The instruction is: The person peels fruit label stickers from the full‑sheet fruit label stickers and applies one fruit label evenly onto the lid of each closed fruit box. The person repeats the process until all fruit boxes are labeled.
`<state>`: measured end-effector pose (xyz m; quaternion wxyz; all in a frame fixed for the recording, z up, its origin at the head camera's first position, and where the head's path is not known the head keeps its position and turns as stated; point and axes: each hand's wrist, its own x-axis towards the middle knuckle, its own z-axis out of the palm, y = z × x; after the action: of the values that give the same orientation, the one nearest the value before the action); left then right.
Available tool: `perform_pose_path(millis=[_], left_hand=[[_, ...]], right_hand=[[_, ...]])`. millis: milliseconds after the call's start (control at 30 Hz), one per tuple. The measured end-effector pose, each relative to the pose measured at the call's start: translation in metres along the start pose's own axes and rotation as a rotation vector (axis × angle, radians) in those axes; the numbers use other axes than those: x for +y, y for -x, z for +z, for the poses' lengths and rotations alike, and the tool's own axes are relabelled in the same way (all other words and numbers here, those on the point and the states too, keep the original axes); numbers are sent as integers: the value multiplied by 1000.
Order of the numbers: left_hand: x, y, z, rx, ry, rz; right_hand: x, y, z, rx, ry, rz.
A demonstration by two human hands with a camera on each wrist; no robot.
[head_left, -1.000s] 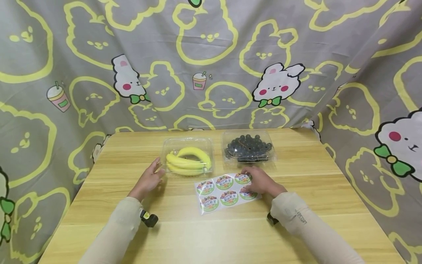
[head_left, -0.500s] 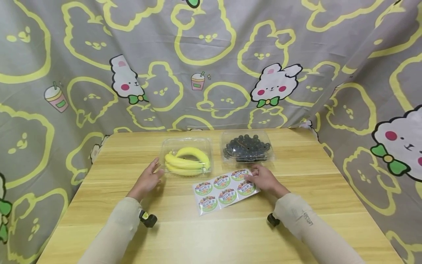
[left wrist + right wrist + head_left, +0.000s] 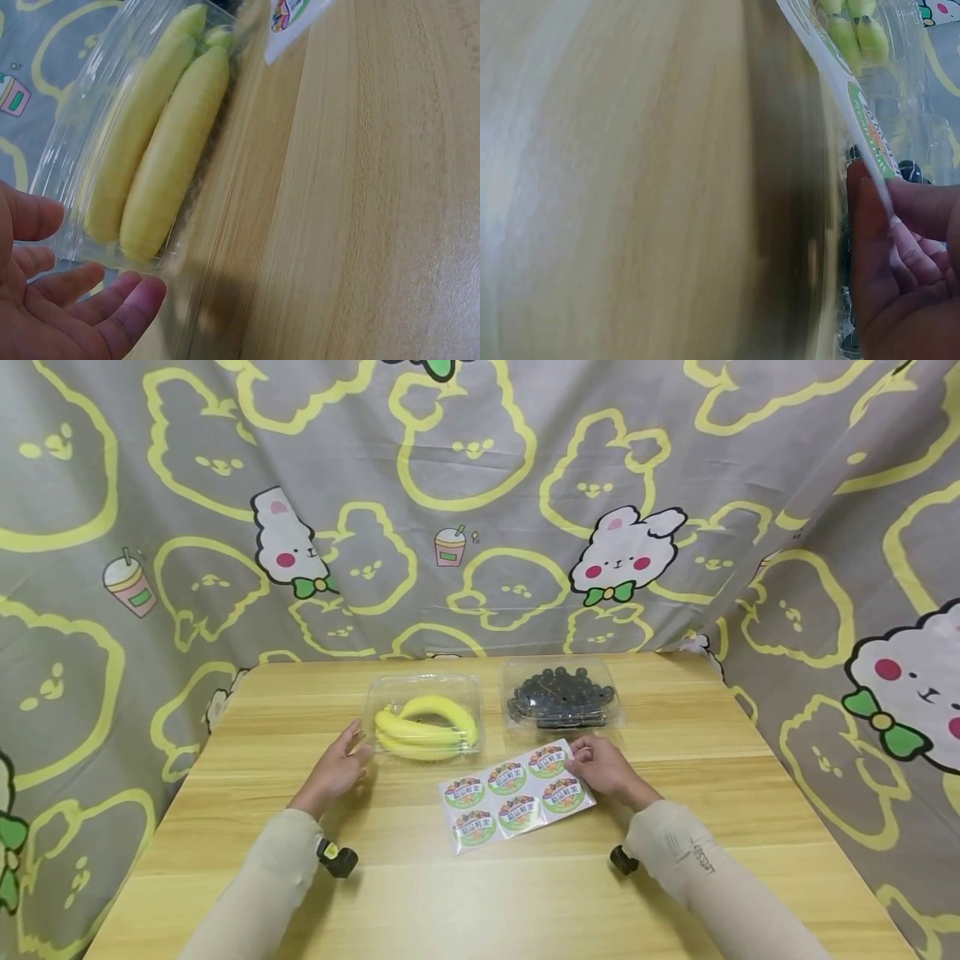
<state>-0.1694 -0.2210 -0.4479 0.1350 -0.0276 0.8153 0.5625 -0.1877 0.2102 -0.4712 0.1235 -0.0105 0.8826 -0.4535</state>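
My right hand (image 3: 603, 768) pinches the right edge of a white sheet of round fruit stickers (image 3: 517, 794) between thumb and fingers. In the right wrist view the sheet (image 3: 847, 86) stands off the table at that edge, its shadow below. My left hand (image 3: 335, 770) has loosely bent fingers around nothing, beside the left side of a clear plastic box (image 3: 370, 706) with yellow bananas (image 3: 423, 727) in it. From the left wrist view, the fingertips are close to the banana box; whether they touch it I cannot tell.
A second clear box (image 3: 516, 670) with dark grapes (image 3: 562, 693) stands at the back right, behind the sticker sheet. Both boxes are on a wooden table (image 3: 480, 902). A patterned curtain (image 3: 517, 468) hangs behind the table and at its sides.
My right hand has shifted from over the stickers to the sheet's right edge and grips it, and that side has lifted. The left hand and both boxes stay put.
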Motion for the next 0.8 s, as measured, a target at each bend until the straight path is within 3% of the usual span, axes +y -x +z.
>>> perform_pose_path(millis=[800], left_hand=[[1, 1, 3, 24, 12, -6]], right_hand=[[2, 6, -9, 21, -18, -85]])
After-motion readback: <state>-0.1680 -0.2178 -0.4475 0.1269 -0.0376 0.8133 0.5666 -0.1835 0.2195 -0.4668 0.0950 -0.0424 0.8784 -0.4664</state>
